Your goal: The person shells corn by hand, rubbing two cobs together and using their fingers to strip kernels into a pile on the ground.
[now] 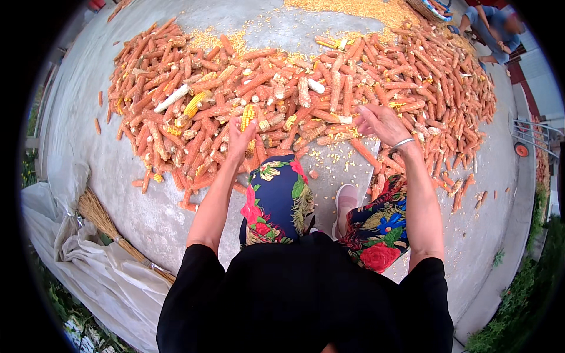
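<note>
My left hand (242, 137) is closed around a corn cob with yellow kernels (248, 117), held upright over the near edge of a wide heap of mostly bare reddish corn cobs (265, 84). To the right, my right hand (380, 125) hovers over the heap beside a pale-tipped cob (344, 119), fingers bent to the left; whether it touches that cob is unclear. Another cob bearing yellow kernels (194, 104) lies on the heap left of my left hand. Loose kernels (337, 159) are scattered on the concrete between my knees and the heap.
A straw broom (103, 216) and crumpled plastic sheeting (110, 282) lie at the left. Kernels are spread (353, 8) behind the heap. At the upper right sits another person (490, 33) near a basket (430, 9). A metal cart (534, 132) stands at the far right.
</note>
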The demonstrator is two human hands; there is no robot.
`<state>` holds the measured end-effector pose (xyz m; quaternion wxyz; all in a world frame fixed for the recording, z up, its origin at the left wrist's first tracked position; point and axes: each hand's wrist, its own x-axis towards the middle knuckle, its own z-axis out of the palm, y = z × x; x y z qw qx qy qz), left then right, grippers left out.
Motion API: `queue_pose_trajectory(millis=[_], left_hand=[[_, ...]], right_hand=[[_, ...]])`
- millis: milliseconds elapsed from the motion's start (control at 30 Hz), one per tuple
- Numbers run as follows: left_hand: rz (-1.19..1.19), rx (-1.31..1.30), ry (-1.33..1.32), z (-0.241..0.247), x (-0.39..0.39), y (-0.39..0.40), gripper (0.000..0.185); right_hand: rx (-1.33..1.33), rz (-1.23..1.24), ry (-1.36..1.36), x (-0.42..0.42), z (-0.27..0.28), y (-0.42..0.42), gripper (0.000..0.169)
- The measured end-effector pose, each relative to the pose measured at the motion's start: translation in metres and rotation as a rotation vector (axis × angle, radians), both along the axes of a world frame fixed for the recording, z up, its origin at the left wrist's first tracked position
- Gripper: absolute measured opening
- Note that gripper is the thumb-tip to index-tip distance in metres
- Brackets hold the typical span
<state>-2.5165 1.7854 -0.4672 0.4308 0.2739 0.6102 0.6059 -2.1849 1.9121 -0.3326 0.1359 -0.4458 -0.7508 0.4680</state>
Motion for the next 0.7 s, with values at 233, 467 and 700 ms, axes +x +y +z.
queue_pose_trajectory(millis=[233,467,700], left_hand=[[-0.529,0.329,0.419,0.150,0.111,0.085,0.029],[-0.755,0.216,-0.037,0.193,0.202,0.088,0.035],[-0.766,0.196,-0.104,0.209,0.230,0.078,0.037]], right_hand=[[-0.039,-0.341,0.489,-0.045,0.044,-0.013,0.058],[0.325,-0.789,0.685,-0.020,0.052,-0.004,0.056],[0.292,-0.782,0.738,0.003,0.070,-0.011,0.060]])
